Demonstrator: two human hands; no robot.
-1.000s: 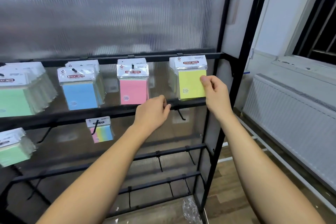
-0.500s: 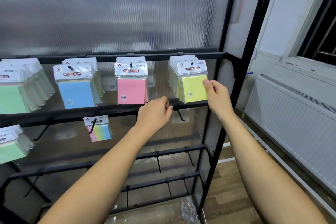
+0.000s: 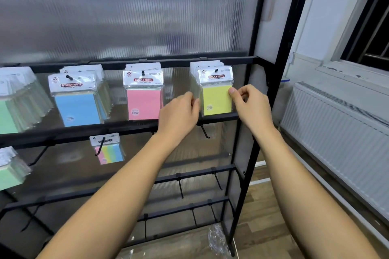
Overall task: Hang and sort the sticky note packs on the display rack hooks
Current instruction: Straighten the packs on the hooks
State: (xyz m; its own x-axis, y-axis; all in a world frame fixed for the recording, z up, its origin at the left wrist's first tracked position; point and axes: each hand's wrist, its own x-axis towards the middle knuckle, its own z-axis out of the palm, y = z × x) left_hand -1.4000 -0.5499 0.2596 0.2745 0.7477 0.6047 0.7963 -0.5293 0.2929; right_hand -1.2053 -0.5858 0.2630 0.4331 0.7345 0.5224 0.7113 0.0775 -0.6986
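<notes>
Several yellow sticky note packs (image 3: pixel 215 94) hang on the rightmost hook of the black display rack (image 3: pixel 248 61). My right hand (image 3: pixel 250 105) pinches the right edge of the front yellow pack. My left hand (image 3: pixel 181 111) holds the left edge of the same stack, fingers curled at the packs. On hooks to the left hang pink packs (image 3: pixel 144 94), blue packs (image 3: pixel 76 101) and green packs (image 3: pixel 14 101). A multicolour pack (image 3: pixel 108 149) hangs one rail lower, and more green packs (image 3: pixel 10 168) are at the far left.
Bare black hooks (image 3: pixel 205 131) stick out from the lower rails. A crumpled clear wrapper (image 3: pixel 217 239) lies on the wooden floor by the rack's foot. A white radiator (image 3: pixel 336 132) under a window sill stands to the right.
My left hand rose from the rail below to the left edge of the yellow packs. My right hand stayed at their right edge, and the front pack has settled straighter.
</notes>
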